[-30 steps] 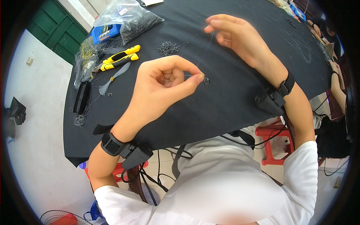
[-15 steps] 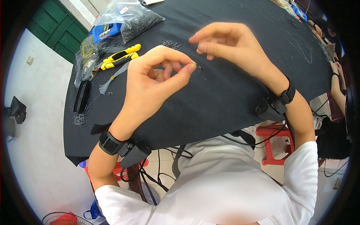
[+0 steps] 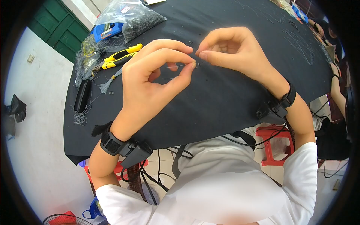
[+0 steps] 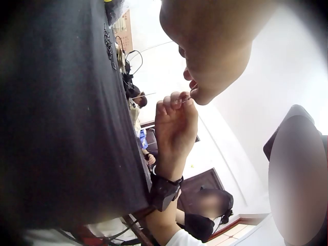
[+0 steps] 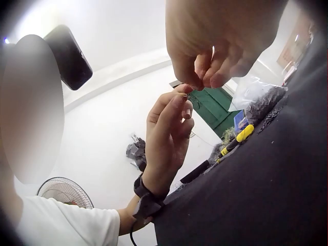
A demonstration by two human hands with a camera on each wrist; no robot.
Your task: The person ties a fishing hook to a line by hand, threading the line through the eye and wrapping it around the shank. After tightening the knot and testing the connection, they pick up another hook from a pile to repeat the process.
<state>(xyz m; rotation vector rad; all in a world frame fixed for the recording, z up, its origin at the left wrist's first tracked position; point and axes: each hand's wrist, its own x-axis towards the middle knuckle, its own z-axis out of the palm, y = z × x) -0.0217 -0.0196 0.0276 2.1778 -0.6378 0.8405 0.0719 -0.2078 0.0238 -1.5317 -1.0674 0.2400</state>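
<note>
Between thumb and index fingertip, the left hand (image 3: 150, 75) pinches a tiny dark hook-like piece (image 3: 198, 65) with a thin clear line (image 3: 174, 66) running back across its palm. Close by on the right, the right hand (image 3: 238, 50) has its thumb and index tips nearly together, beside the left fingertips; whether it pinches the fine line cannot be made out. In the right wrist view the left hand (image 5: 166, 133) holds the small piece just below the right hand (image 5: 220, 41). The left wrist view shows the fingertips of both hands very close together.
On the black-covered table (image 3: 225, 101) lie yellow-black pliers (image 3: 122, 56), a tied bundle of line (image 3: 108, 84), a black tube (image 3: 81, 95), a bag of dark pieces (image 3: 140, 24) and a blue box (image 3: 107, 32). Another person sits at the far right.
The right hand has come down and leftward to the left fingertips, its thumb and index drawing together. The left hand has moved up and left, still pinching the small piece.
</note>
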